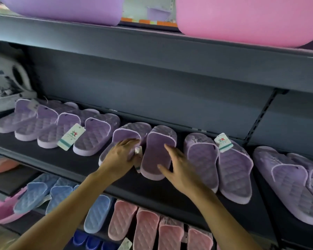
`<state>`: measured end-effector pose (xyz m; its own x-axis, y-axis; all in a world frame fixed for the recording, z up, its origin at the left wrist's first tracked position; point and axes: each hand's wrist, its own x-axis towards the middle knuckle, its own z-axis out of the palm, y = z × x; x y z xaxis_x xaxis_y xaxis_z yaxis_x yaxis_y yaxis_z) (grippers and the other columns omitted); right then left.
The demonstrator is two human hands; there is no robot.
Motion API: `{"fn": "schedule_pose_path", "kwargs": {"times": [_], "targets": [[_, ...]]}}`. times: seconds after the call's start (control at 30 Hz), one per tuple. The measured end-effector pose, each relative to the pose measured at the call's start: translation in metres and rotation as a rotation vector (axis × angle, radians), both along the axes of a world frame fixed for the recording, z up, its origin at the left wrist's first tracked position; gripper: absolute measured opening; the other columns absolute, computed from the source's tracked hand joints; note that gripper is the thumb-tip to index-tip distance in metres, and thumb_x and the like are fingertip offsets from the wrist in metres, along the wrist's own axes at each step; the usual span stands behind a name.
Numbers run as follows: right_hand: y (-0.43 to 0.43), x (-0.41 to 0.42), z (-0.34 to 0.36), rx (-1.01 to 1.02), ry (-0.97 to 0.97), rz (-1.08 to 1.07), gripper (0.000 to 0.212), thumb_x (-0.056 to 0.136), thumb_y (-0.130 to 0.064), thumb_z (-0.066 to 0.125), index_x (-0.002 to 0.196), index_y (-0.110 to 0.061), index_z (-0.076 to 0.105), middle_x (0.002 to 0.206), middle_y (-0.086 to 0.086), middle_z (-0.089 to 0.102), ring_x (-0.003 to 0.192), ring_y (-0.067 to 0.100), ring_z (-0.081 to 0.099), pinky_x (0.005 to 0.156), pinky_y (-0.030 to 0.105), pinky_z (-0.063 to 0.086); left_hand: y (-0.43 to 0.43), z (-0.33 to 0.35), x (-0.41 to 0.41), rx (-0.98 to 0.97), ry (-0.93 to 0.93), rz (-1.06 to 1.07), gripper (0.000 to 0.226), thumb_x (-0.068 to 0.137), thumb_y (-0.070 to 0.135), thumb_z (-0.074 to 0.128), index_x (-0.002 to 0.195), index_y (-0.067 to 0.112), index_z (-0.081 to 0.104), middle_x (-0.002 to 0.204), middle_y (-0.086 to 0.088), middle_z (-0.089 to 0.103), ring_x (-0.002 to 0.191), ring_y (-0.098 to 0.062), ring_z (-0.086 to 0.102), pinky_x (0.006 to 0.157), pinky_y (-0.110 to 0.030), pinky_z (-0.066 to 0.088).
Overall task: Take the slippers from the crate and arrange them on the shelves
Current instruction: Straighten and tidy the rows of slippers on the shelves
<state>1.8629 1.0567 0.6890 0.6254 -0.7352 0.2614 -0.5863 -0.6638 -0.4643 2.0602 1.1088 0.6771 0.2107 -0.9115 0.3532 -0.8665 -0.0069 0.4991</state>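
A row of purple quilted slippers lies on the dark middle shelf (70, 159). In the centre sits one pair: the left slipper (126, 132) and the right slipper (159, 147). My left hand (121, 156) lies on the left slipper's footbed, fingers reaching under its strap, next to a white tag (137, 150). My right hand (177, 168) rests on the right slipper with fingers spread and straight. No crate is in view.
More purple slippers lie left (96, 134) and right (231, 170), some with paper tags (71, 136). Blue slippers (34, 192) and pink slippers (146, 226) fill the lower shelf. Purple (65, 8) and pink (248, 18) items sit on the top shelf. A white box (5, 83) stands far left.
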Motion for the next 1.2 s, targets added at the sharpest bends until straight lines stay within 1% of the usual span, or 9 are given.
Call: {"fn": "schedule_pose_path", "kwargs": {"times": [0.07, 0.17, 0.4, 0.47, 0.57, 0.77, 0.9, 1.0, 1.2], "targets": [[0.0, 0.014, 0.0, -0.011, 0.028, -0.039, 0.067, 0.091, -0.038, 0.054, 0.146, -0.016, 0.024, 0.15, 0.004, 0.032, 0.135, 0.016, 0.033, 0.106, 0.024, 0.031, -0.004, -0.002, 0.015, -0.032, 0.016, -0.068, 0.053, 0.077, 0.034, 0.049, 0.125, 0.012, 0.056, 0.122, -0.004, 0.06, 0.108, -0.028, 0.058, 0.092, -0.035, 0.046], [0.001, 0.034, 0.002, -0.021, 0.053, -0.096, 0.061, 0.092, -0.038, 0.052, 0.145, -0.017, 0.028, 0.147, 0.002, 0.038, 0.132, 0.015, 0.038, 0.103, 0.02, 0.03, -0.01, -0.004, 0.04, -0.077, 0.04, -0.169, 0.041, 0.082, 0.016, 0.061, 0.123, 0.013, 0.058, 0.113, 0.0, 0.063, 0.097, -0.019, 0.061, 0.079, -0.019, 0.042], [0.0, 0.084, -0.002, -0.113, 0.078, -0.186, 0.042, 0.088, -0.041, 0.048, 0.114, -0.012, 0.064, 0.114, 0.003, 0.064, 0.104, 0.02, 0.06, 0.085, 0.025, 0.043, -0.02, -0.014, 0.074, -0.01, -0.039, -0.291, 0.069, 0.07, 0.045, 0.033, 0.127, 0.012, 0.055, 0.122, -0.004, 0.062, 0.105, -0.024, 0.061, 0.084, -0.021, 0.04], [0.001, 0.094, -0.008, -0.186, 0.077, -0.271, 0.052, 0.081, -0.049, 0.036, 0.094, -0.013, 0.071, 0.095, 0.003, 0.068, 0.085, 0.021, 0.064, 0.069, 0.031, 0.049, -0.019, -0.017, 0.076, -0.029, -0.104, -0.333, 0.06, 0.072, 0.043, 0.037, 0.116, 0.01, 0.062, 0.109, -0.006, 0.068, 0.091, -0.024, 0.067, 0.075, -0.023, 0.049], [0.002, 0.105, -0.012, -0.271, 0.101, -0.399, 0.036, 0.083, -0.043, 0.05, 0.076, -0.016, 0.072, 0.078, 0.002, 0.066, 0.069, 0.021, 0.063, 0.054, 0.027, 0.043, -0.021, -0.019, 0.078, -0.044, -0.105, -0.371, 0.043, 0.076, 0.036, 0.043, 0.101, 0.009, 0.067, 0.092, -0.005, 0.071, 0.076, -0.022, 0.069, 0.069, -0.022, 0.049], [0.005, 0.112, -0.001, -0.133, -0.014, -0.519, 0.023, 0.082, -0.036, 0.065, 0.091, -0.015, 0.067, 0.09, -0.002, 0.068, 0.08, 0.015, 0.062, 0.064, 0.024, 0.04, -0.017, -0.016, 0.078, -0.07, -0.129, -0.398, 0.039, 0.075, 0.032, 0.042, 0.095, 0.01, 0.068, 0.087, -0.004, 0.071, 0.075, -0.02, 0.069, 0.065, -0.025, 0.054], [0.006, 0.116, 0.003, -0.095, 0.14, -0.524, 0.027, 0.087, -0.041, 0.057, 0.074, -0.018, 0.064, 0.072, -0.005, 0.061, 0.058, 0.007, 0.048, 0.049, 0.019, 0.027, -0.016, -0.017, 0.078, -0.047, -0.07, -0.402, 0.041, 0.079, 0.033, 0.042, 0.1, 0.01, 0.068, 0.092, -0.003, 0.07, 0.079, -0.021, 0.069, 0.072, -0.028, 0.053], [0.006, 0.118, 0.003, -0.104, 0.181, -0.469, 0.025, 0.089, -0.037, 0.056, 0.072, -0.02, 0.063, 0.066, -0.008, 0.056, 0.057, 0.007, 0.047, 0.045, 0.015, 0.024, -0.016, -0.02, 0.078, -0.066, -0.064, -0.397, 0.044, 0.08, 0.036, 0.04, 0.103, 0.01, 0.067, 0.096, -0.004, 0.07, 0.084, -0.021, 0.068, 0.077, -0.026, 0.05], [-0.002, 0.106, 0.008, 0.133, -0.122, -0.457, 0.01, 0.083, -0.02, 0.066, 0.074, -0.018, 0.064, 0.069, -0.014, 0.059, 0.063, 0.0, 0.053, 0.058, 0.011, 0.036, -0.018, -0.018, 0.076, -0.069, 0.023, -0.394, 0.07, 0.075, 0.051, 0.024, 0.116, 0.01, 0.061, 0.114, -0.007, 0.064, 0.103, -0.024, 0.06, 0.088, -0.026, 0.042]]}}
